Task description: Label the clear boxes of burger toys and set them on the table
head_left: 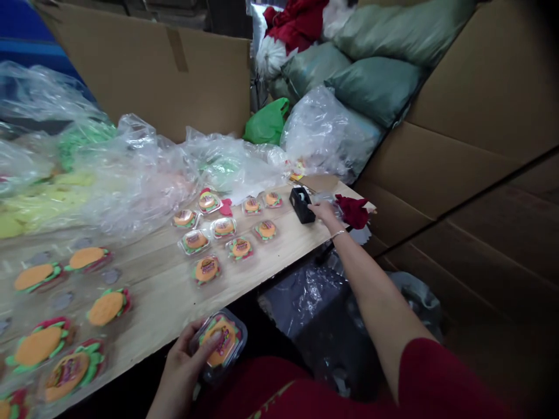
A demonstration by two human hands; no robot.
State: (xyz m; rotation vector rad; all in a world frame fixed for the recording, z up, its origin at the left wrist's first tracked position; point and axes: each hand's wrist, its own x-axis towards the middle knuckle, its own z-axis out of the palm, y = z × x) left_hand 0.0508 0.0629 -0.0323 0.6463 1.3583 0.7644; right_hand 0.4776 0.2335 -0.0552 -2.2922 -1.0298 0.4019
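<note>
My left hand (186,358) grips a clear plastic box (220,343) with an orange, burger-shaped toy inside, held just off the near edge of the wooden table (271,250). My right hand (322,210) reaches far across the table and touches a black tape dispenser (301,204); its fingers are pinched at the dispenser's top. Several closed plastic boxes with the same toy (223,228) lie in rows at the table's middle. Several unboxed orange and green toys (39,344) lie at the near left.
Clear plastic bags (131,169) with coloured pieces fill the table's back. A red cloth piece (353,210) lies beside the dispenser. Cardboard sheets (471,134) stand on the right and behind. Green sacks (375,81) are piled at the back. Crumpled plastic (305,297) lies under the table.
</note>
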